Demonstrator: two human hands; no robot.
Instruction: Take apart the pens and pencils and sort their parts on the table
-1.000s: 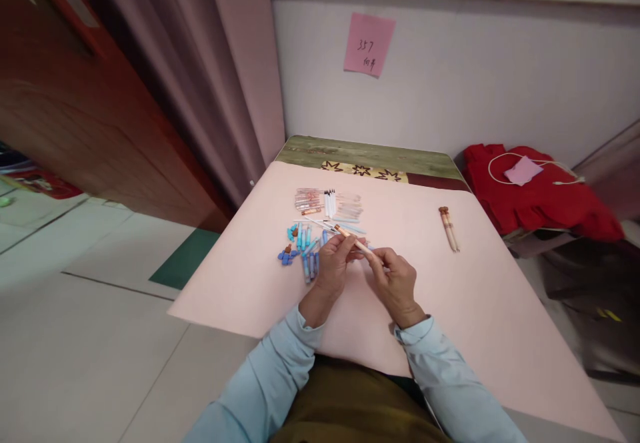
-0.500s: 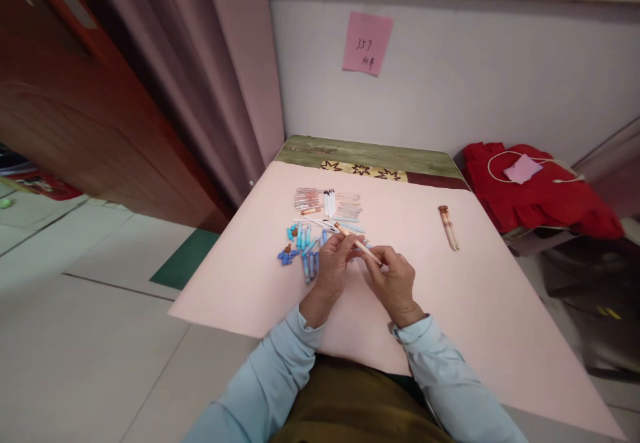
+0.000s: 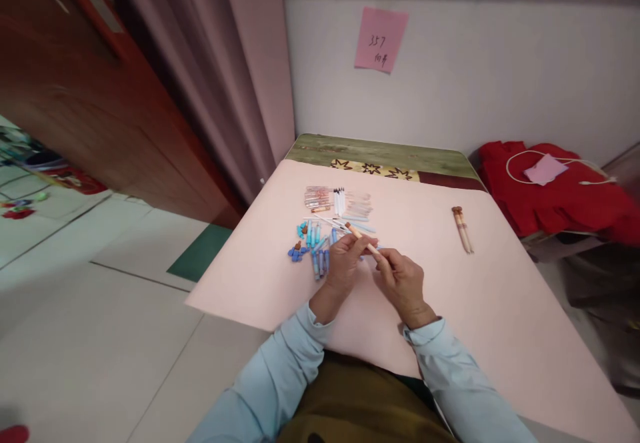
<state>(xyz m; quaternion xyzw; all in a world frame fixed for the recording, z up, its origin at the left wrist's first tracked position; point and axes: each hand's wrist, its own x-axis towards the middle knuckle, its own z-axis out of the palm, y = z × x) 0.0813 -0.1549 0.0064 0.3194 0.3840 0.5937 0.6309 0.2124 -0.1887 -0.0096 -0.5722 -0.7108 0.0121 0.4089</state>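
Observation:
Both my hands hold one thin cream pen (image 3: 363,241) with a brown tip over the pink table cover (image 3: 465,309). My left hand (image 3: 344,266) pinches its upper part, fingers closed around it. My right hand (image 3: 403,281) pinches the lower end, fingers curled. Just beyond my left hand lies a heap of blue pen parts (image 3: 313,246) and small blue caps (image 3: 296,253). Farther back is a row of clear and white pen pieces (image 3: 339,201).
Two cream pens with brown ends (image 3: 463,228) lie together at the right of the cover. A red cloth (image 3: 555,193) with a white cable and pink slip sits to the right. A pink note (image 3: 381,39) hangs on the wall; a curtain (image 3: 235,83) stands left.
My hands have drawn closer together on the pen, the right hand sliding up along it. The camera has shifted slightly, so everything sits a bit to the right.

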